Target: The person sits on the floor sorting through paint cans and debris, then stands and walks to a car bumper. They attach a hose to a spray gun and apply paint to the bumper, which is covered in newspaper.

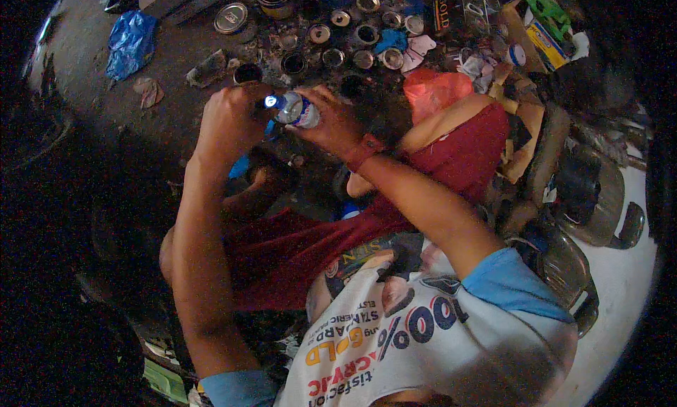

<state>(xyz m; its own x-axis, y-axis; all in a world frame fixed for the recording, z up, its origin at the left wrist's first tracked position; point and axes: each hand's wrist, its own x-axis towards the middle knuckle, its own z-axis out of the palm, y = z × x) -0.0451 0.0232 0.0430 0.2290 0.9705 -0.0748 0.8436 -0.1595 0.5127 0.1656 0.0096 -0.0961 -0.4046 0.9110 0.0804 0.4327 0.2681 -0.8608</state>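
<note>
A small clear plastic bottle (305,115) with a blue label lies tilted in my right hand (331,123), its fingers wrapped round the body. The bottle's blue top (272,102) points left, with a bright glint on it. Right beside that top is my left hand (238,118), its fingers curled inward. Whatever those fingers hold, if anything, is hidden behind the hand. Just beyond my left hand stands a round open can (247,73), dark inside.
Several open cans and jars (333,57) crowd the ground ahead. A round lid (230,17) and a crumpled blue plastic bag (132,44) lie at the far left. Red plastic (436,93) sits by my right knee. Cardboard boxes (539,37) stand at the far right, a chair (589,188) at the right.
</note>
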